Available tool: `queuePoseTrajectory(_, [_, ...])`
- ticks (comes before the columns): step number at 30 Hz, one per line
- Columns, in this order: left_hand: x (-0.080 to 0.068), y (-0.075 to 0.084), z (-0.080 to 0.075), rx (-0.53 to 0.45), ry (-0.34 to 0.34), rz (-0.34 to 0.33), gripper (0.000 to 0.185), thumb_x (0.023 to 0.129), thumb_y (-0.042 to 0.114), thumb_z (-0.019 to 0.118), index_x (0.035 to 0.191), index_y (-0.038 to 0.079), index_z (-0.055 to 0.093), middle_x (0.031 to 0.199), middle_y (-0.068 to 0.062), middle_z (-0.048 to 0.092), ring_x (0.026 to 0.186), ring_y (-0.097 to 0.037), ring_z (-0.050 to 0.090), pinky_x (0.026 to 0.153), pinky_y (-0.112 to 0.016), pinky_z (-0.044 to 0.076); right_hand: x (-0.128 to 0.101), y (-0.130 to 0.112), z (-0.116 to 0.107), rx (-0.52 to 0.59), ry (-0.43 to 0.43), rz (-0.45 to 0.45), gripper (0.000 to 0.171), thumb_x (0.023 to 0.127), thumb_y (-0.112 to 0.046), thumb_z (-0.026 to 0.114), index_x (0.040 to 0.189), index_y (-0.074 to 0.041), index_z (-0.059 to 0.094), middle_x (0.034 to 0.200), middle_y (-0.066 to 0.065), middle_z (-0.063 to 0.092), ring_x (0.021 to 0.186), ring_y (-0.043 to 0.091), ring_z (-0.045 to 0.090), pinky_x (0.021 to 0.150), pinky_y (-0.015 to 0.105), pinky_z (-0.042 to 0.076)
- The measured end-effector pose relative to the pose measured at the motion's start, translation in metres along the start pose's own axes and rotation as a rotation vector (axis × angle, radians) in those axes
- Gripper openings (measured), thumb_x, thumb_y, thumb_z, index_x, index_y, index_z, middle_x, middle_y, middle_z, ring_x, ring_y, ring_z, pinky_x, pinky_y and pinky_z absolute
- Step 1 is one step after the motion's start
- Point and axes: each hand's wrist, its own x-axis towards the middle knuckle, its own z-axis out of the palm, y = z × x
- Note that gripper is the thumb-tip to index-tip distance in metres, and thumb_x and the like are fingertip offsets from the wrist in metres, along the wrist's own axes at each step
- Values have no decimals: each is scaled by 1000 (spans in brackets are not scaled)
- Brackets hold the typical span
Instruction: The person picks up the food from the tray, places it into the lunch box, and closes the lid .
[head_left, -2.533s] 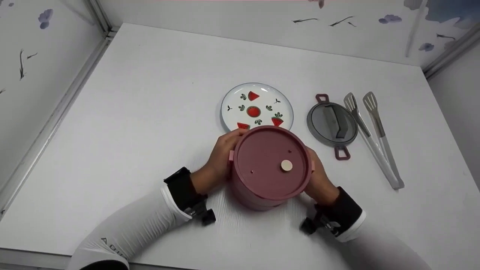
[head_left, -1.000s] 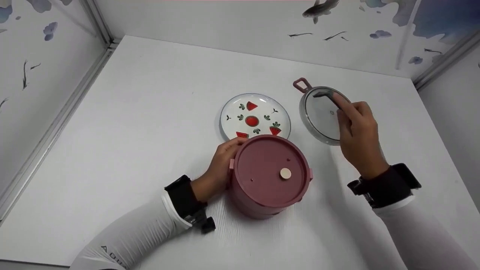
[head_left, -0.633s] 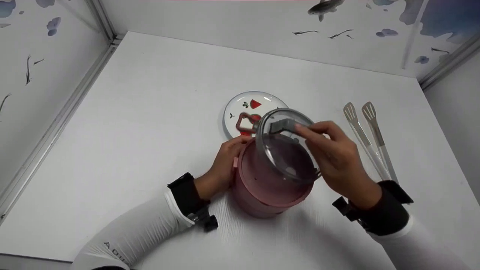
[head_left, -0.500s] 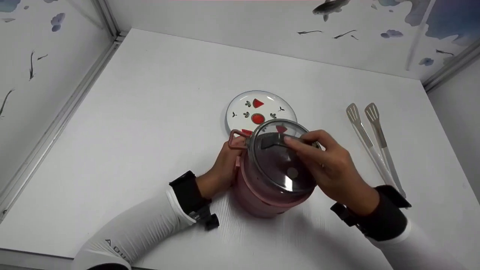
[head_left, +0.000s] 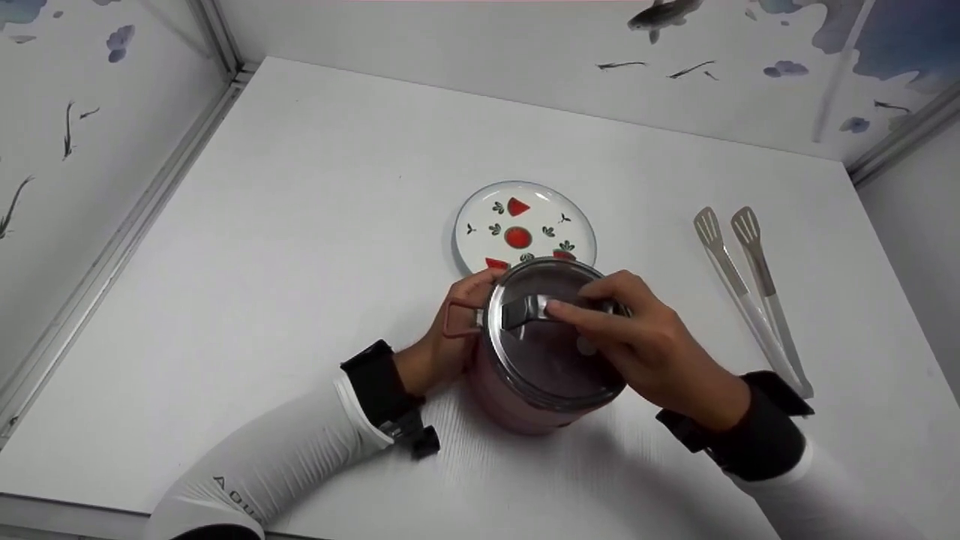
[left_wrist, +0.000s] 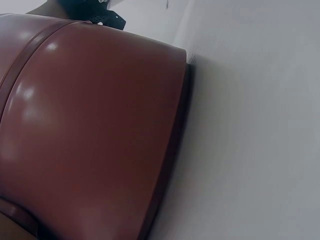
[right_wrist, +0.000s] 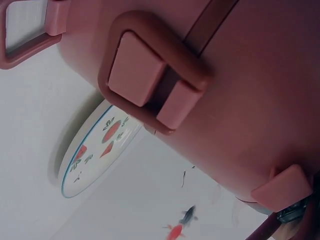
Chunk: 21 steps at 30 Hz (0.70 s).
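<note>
The white tabletop point(head_left: 300, 225) carries all items and is enclosed by white walls printed with fish and flower motifs. The pink pot point(head_left: 517, 405) is taken as the landmark; it stands upright on the tabletop near the front edge, and its wall fills the left wrist view point(left_wrist: 90, 130). In the right wrist view, a moulded clasp point(right_wrist: 150, 85) is seen on the side of the pot point(right_wrist: 260, 100).

The glass lid point(head_left: 551, 341) is seated on top of the pot, with its grey handle bar point(head_left: 521, 311) lying across the upper face. A pink loop handle point(head_left: 457, 319) projects from the lid rim to the left of the pot.

The plate point(head_left: 525, 225), decorated with red fruit motifs, lies just behind the pot, its near edge partly hidden by the lid. The tongs point(head_left: 750, 285) lie well apart to the right of the pot, with the slotted ends pointing away from the person.

The left hand point(head_left: 442, 337) is pressed against the left wall of the pot, with its fingers curled round it. The right hand point(head_left: 645, 352) is laid over the lid from the right; the handle bar is pinched between thumb and fingers, so that this grip is closed on the lid.
</note>
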Motion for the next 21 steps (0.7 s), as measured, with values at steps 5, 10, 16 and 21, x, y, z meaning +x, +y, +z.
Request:
queuePoseTrajectory(5, [0, 0, -2, 4, -15, -26, 69, 97, 48, 50, 124, -16, 52, 114, 4, 64, 111, -8, 58, 99, -25, 46, 0, 5, 1, 50, 3, -31, 27, 101, -15, 57, 123, -10, 71, 102, 11, 57, 98, 21, 50, 92, 25, 43])
queuePoseTrajectory(10, [1, 6, 2, 47, 24, -62, 46, 100, 25, 39, 118, -12, 57, 106, 5, 64, 105, -8, 56, 95, -23, 45, 0, 5, -1, 46, 15, -40, 26, 102, -17, 56, 121, -9, 72, 97, 9, 56, 95, 20, 48, 87, 25, 42])
queuePoseTrajectory(16, [2, 6, 3, 86, 72, -102, 42, 98, 21, 38, 114, -10, 61, 104, 3, 64, 103, -11, 55, 92, -23, 44, -5, 4, -2, 46, 26, 35, 30, 103, -22, 55, 124, -8, 71, 103, 9, 60, 101, 20, 51, 91, 25, 43])
queuePoseTrajectory(21, [11, 15, -3, 76, 156, -216, 34, 99, 11, 40, 109, -6, 67, 103, 0, 70, 101, -11, 62, 93, -24, 48, -14, 9, -8, 103, 170, 216, 36, 106, -18, 44, 130, 0, 64, 117, 13, 63, 114, 17, 55, 100, 24, 42])
